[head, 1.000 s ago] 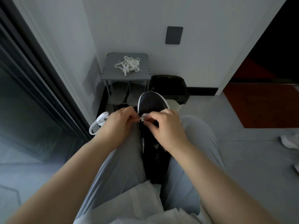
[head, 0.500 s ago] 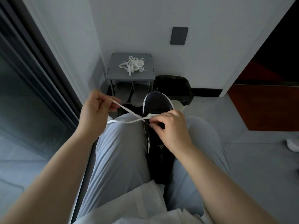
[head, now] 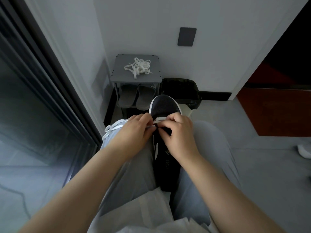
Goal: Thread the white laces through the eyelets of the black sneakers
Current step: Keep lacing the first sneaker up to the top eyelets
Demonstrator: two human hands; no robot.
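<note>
One black sneaker [head: 165, 108] is lying toe-away between the person's thighs, with both hands meeting over its front eyelets. The left hand [head: 134, 133] and the right hand [head: 180, 135], fingers curled, are each pinching the white lace [head: 158, 119], whose slack is trailing over the left thigh. Beyond, a grey shoe rack [head: 117, 76] is carrying one tangled spare lace [head: 138, 68] on top and two slippers [head: 134, 98] beneath, beside one black-lined bin [head: 180, 88] whose contents cannot be told.
</note>
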